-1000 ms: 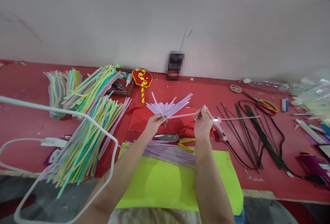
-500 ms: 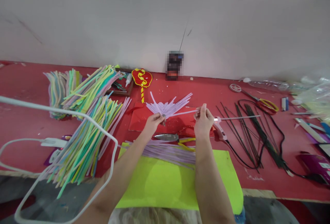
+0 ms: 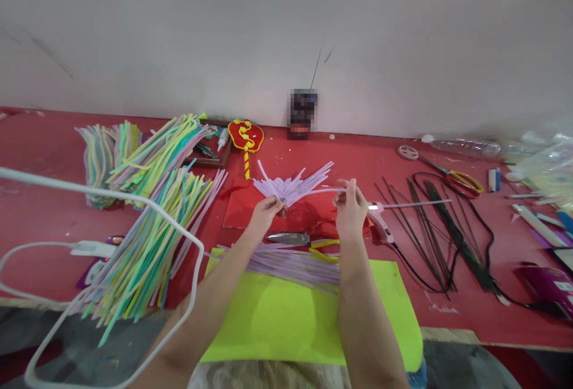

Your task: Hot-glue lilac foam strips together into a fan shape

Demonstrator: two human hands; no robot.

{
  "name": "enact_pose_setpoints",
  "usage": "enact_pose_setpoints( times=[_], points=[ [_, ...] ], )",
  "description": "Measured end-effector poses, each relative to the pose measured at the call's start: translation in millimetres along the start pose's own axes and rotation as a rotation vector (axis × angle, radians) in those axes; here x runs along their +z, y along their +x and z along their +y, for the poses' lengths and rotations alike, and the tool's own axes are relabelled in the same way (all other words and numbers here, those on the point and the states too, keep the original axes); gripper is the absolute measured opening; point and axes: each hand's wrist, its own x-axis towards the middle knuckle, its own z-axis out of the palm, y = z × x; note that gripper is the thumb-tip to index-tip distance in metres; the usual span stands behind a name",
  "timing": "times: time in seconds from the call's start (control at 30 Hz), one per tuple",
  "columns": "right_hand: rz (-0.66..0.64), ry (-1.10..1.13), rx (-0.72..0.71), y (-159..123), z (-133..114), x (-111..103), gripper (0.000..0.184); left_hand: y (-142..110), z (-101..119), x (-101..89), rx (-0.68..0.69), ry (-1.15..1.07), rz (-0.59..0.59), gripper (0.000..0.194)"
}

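Note:
My left hand (image 3: 265,216) is closed on the lower tip of a fan of light purple pipe cleaners (image 3: 290,187), which spreads upward in a V. One purple pipe cleaner (image 3: 326,191) reaches from the fan to my right hand (image 3: 350,207), whose fingertips pinch its far end. A red board (image 3: 237,213) lies beneath both hands. Below them, pliers with yellow handles (image 3: 290,238) rest beside loose purple pipe cleaners (image 3: 286,266) on a yellow-green sheet (image 3: 277,323). The pink-and-white glue gun (image 3: 380,222) lies just right of my right hand.
Bundles of coloured pipe cleaners (image 3: 147,246) fill the left side, with a white cable (image 3: 197,258) looping in front. To the right are dark wire stems (image 3: 452,231), scissors (image 3: 463,183) and a plastic bottle (image 3: 465,147). A red-and-yellow ornament (image 3: 246,136) lies at the back.
The pipe cleaner between my hands now lies higher and bends along the fan's right side. My right hand has shifted slightly left; my left hand keeps its hold on the tip.

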Motion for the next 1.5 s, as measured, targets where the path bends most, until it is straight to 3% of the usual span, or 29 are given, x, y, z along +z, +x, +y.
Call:
enact_pose_setpoints(
  times=[0.2, 0.5, 0.7, 0.93, 1.1, 1.27, 1.5],
  points=[
    [-0.164, 0.019, 0.146, -11.0, 5.5, 14.2, 0.037, -1.4, -0.6, 5.4, -0.005, 0.041, 0.019, 0.041],
    [-0.194, 0.081, 0.193, -18.5, 11.6, 21.1, 0.035, -3.4, -3.0, 6.9, -0.014, 0.041, -0.01, 0.04],
    [-0.193, -0.129, 0.104, -22.5, 11.9, 22.1, 0.036, -8.5, -0.6, 9.8, 0.029, 0.162, -0.009, 0.025],
    [-0.387, -0.392, 0.104, -36.4, 14.9, 29.2, 0.05, -10.9, -0.9, 9.6, 0.109, 0.356, 0.018, 0.026],
    [-0.454, -0.409, 0.153, -37.1, 20.6, 26.4, 0.05, -12.1, 0.3, 9.5, 0.154, 0.468, 0.0, 0.022],
    [-0.43, -0.397, 0.136, -30.1, 24.7, 21.9, 0.054, -12.8, 1.7, 11.7, 0.146, 0.474, -0.006, 0.02],
    [-0.288, -0.367, 0.131, -21.9, 20.1, 16.9, 0.063, -12.2, 0.3, 11.1, 0.132, 0.435, -0.021, 0.016]
  ],
)
